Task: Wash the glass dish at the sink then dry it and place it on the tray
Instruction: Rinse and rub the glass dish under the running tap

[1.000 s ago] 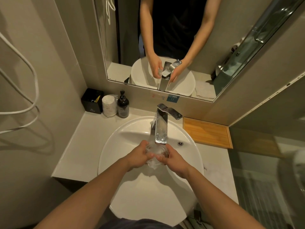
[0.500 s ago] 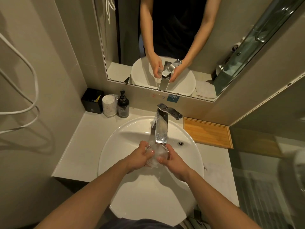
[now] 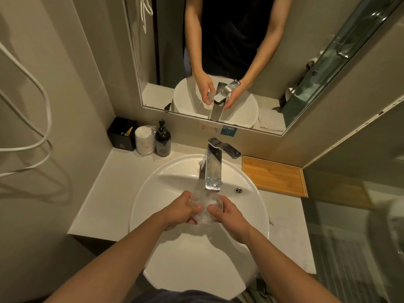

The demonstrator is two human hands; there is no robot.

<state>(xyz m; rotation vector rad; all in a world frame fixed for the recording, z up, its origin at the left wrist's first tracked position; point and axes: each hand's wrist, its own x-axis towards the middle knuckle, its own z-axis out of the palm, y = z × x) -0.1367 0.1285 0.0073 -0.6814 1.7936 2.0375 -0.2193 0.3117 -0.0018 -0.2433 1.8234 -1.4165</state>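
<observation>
**Rinse under the tap, tray off to the right**

Left grip (image 3: 183,209) curled round the left side of the glass dish (image 3: 204,205), thumb on its near face. Right grip (image 3: 229,215) curled round the right side in the same way. Both closed on the dish, neither wide. Dish low over the sink (image 3: 140,204), directly beneath the spout of the tap (image 3: 213,169), with water running onto it. Clear and roundish, so no long axis to speak of; exact tilt hard to read through the glare and the water. Touching both grips, lying just beyond the thumbs on the tap side.

Judged as mid-wash, with drying and placing not yet done.

Outward from there: wooden tray (image 3: 273,176) on the worktop (image 3: 105,189), behind and to the right of the sink, just beside the tap's lever. On the right grip's side, so probably easier to reach with that one, over the rim and away from the body. Wet glass likely slippery, so worth a firm hold before lifting clear of the spout.

Further out, at the back left of the worktop: black box (image 3: 122,134), white cup stack (image 3: 144,141) and dark pump bottle (image 3: 162,141), lined up against the wall below the mirror (image 3: 273,62). Pale folded cloth visible only in the reflection, right of the basin; its place on the worktop not clear.
</observation>
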